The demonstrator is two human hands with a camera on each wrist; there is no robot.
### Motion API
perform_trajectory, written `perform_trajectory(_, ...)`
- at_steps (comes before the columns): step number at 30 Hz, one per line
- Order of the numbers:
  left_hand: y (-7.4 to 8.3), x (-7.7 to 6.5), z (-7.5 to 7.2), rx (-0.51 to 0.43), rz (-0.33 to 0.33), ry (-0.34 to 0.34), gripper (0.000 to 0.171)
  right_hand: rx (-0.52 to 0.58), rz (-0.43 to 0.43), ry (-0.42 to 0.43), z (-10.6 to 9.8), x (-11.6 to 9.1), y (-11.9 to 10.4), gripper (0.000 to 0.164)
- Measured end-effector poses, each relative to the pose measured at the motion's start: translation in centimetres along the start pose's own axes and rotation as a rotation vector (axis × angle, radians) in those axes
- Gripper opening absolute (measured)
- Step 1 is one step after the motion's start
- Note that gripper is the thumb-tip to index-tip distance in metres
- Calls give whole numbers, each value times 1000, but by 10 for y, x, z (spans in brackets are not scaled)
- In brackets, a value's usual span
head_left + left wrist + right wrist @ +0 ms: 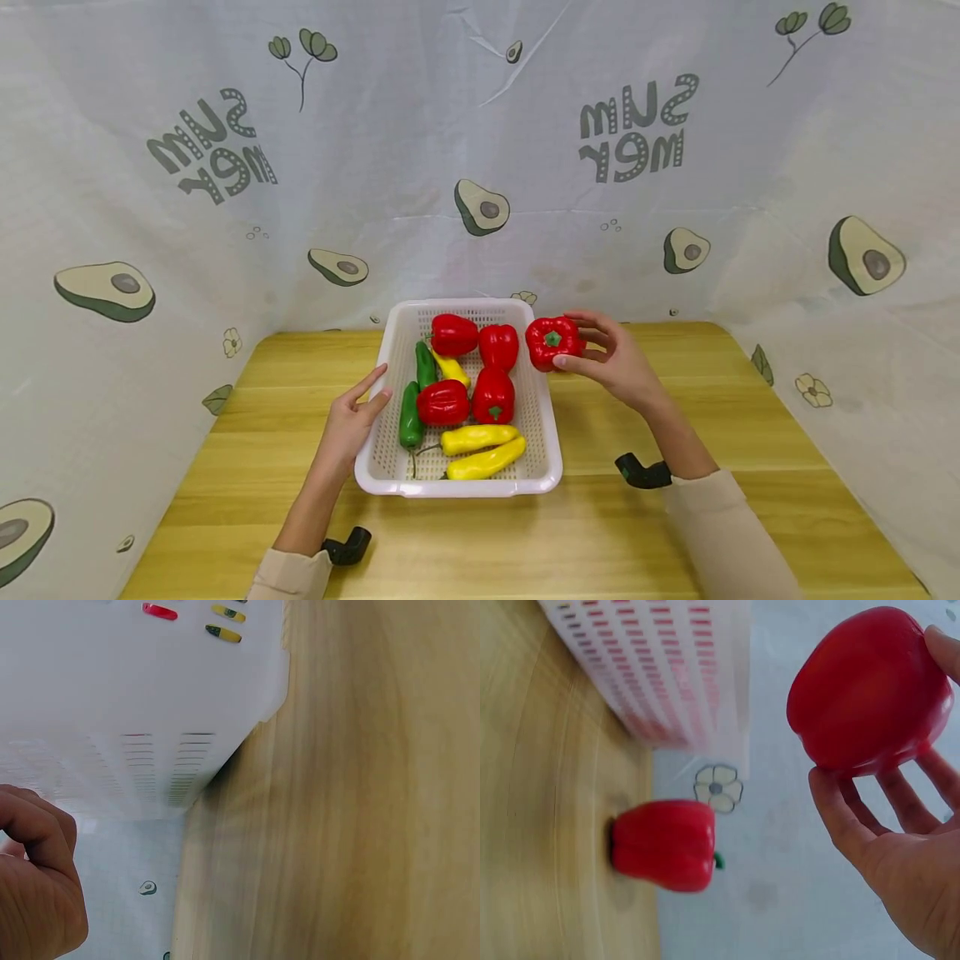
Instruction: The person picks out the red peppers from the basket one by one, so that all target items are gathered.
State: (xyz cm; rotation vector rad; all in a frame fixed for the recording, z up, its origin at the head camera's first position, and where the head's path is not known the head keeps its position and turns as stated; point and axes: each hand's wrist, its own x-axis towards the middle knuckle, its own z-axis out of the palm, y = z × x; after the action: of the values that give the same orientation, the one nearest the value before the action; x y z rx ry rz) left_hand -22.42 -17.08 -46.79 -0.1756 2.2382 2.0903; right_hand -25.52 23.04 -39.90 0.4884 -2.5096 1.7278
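Two o'clock of basket: right hand grips red pepper, spanning its bulk. Nine: left hand, likely steadying; grip unclear.

In your left wrist view, the picture's edges crop your left hand and the white basket; in your right one, your right hand is cropped.

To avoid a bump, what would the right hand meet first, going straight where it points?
The right hand, with its held red pepper leading, would likely meet the basket's right rim first; height is unclear, so it might pass above.
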Motion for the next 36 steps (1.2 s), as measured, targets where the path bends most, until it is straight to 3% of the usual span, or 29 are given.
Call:
perform_trajectory(17, -1, 1, 0, -7, 2, -1, 52, -121, 118, 102, -59, -4, 33, 72)
perform_trajectory(27, -1, 2, 0, -7, -1, 2, 51, -124, 194, 119, -71, -2, 61, 76)
perform_trajectory(36, -2, 2, 1, -8, 1, 7, 50, -111, 262, 84, -75, 3, 88, 79)
